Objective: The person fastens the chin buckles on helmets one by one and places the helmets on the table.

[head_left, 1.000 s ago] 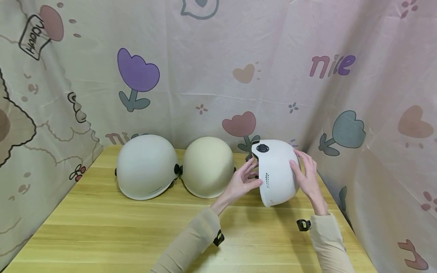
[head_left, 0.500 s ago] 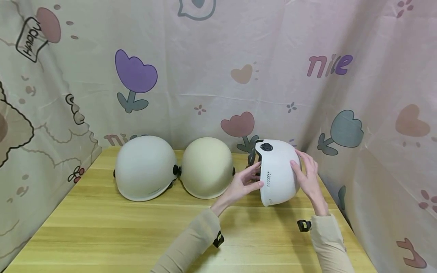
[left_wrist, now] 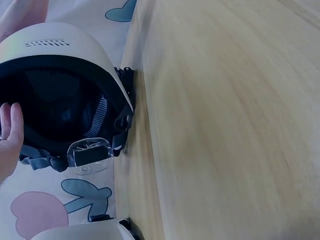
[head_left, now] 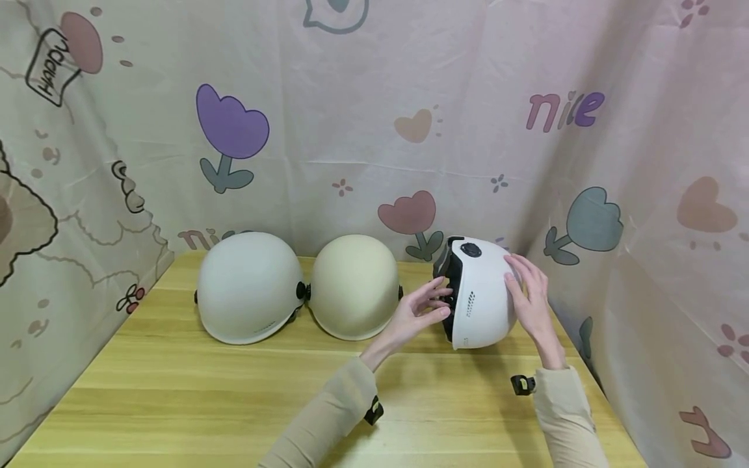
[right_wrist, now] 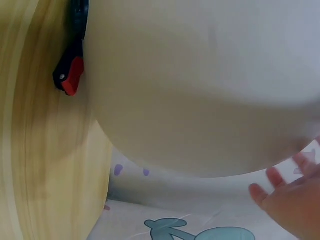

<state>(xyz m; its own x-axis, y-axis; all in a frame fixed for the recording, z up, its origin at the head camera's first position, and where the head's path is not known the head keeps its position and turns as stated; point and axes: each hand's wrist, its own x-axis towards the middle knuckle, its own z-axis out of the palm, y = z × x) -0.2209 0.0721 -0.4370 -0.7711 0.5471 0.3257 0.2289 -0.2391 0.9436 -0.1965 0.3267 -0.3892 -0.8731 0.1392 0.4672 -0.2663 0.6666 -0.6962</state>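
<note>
Near the right edge of the desk (head_left: 445, 416), the white helmet (head_left: 488, 302) is turning, baring its inside to the loosely spread left hand (head_left: 414, 312), the outspread right hand (head_left: 531, 302) steadying it.

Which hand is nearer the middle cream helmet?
Left. The left hand is near the cream helmet, on its right; the right hand is farther right, against the tilted white helmet.

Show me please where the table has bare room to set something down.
Free: table left of the left sleeve, in front of the grey helmet; also between that sleeve and the right sleeve, before the white helmet. Crowded: the back, around the cream helmet.
</note>
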